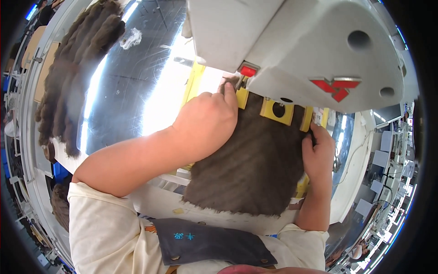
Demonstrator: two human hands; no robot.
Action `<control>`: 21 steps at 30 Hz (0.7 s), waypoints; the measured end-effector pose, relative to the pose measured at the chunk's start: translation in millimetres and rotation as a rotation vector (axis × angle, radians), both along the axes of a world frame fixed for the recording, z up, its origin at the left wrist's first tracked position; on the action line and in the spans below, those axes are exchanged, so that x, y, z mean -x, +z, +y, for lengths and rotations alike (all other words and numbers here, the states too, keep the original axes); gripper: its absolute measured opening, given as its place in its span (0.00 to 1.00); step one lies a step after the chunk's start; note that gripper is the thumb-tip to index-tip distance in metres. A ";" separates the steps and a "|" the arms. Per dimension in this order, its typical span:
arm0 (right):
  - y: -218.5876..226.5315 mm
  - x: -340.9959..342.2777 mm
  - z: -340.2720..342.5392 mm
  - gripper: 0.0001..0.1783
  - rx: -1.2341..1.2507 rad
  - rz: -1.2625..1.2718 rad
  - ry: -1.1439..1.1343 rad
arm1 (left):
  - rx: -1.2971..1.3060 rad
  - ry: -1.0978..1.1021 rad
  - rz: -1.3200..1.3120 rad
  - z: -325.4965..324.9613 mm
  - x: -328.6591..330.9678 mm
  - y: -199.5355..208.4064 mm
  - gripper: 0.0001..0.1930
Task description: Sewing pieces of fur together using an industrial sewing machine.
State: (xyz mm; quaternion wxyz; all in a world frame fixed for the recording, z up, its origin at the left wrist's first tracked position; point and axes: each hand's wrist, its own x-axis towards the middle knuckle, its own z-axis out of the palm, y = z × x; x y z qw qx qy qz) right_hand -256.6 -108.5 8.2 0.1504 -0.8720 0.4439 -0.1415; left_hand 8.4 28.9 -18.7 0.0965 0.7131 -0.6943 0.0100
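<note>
A brown fur piece (248, 169) lies under the head of a large white machine (292, 59), hanging toward me over the near edge. My left hand (205, 119) is at its far left corner, index finger stretched along the fur beside a yellow block (242, 98), the other fingers curled in. At the right edge, my right hand (319, 148) grips the fur between thumb and fingers, close to another yellow block (307, 119). A yellow plate with a round hole (277, 112) sits on the fur between my hands. The machine head hides the fur's far end.
Left of the machine is a shiny, scratched tabletop (123, 77) with a white tuft (131, 39) on it. Several brown fur strips (77, 68) are piled along its far left edge. A red part (247, 71) sits low on the machine head, just beyond my left hand.
</note>
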 end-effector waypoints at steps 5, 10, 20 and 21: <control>-2.4 0.5 -1.2 0.17 0.017 -0.020 0.009 | 0.027 0.028 0.045 -2.0 -1.8 -1.5 0.21; -3.1 3.1 -0.5 0.17 0.050 -0.007 0.022 | 0.019 0.037 0.067 -1.9 -2.1 -2.9 0.21; -0.6 5.7 -2.2 0.20 0.054 -0.003 0.033 | 0.017 0.071 0.061 -5.6 0.7 -1.0 0.17; 1.3 5.9 -2.4 0.20 0.051 -0.014 0.044 | 0.028 0.064 0.067 -6.1 1.1 0.6 0.17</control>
